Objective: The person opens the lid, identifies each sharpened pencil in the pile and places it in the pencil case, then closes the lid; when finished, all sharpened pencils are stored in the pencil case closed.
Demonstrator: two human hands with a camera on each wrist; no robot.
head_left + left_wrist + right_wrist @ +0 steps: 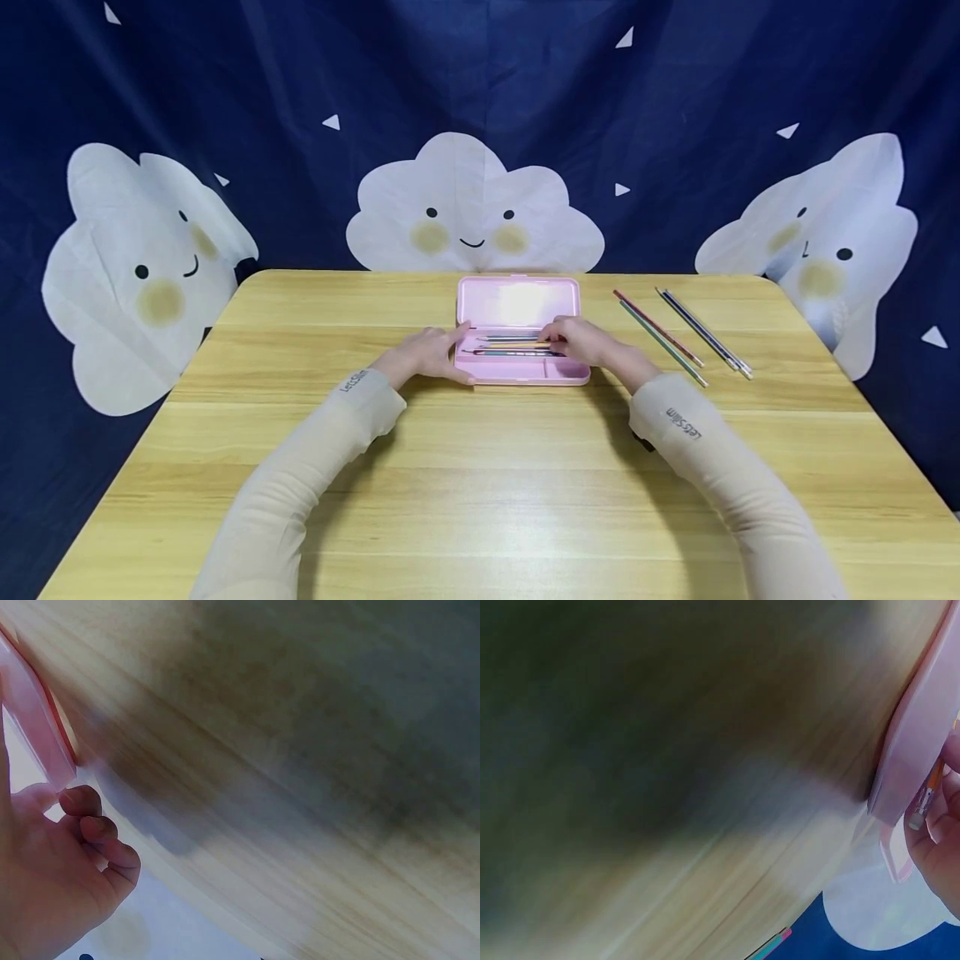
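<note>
An open pink pencil case [510, 382] lies at the far middle of the table, lid raised at the back. My left hand [427, 354] holds its left end, thumb at the front corner and index finger toward the hinge; the other fingers curl in the left wrist view. Over the right part of the case, my right hand [588, 342] pinches a yellow-orange pencil [931, 787] near its white eraser end. That pencil lies lengthwise over the case, among several other pencils [502, 352] inside. My right fingers hide the pencils' right ends in the head view.
Right of the case, a red pencil [660, 328] and a green pencil [663, 343] lie slanted on the wooden table [480, 483]. Farther right are dark pencils [705, 331] side by side. A blue curtain [480, 75] with clouds hangs behind the table.
</note>
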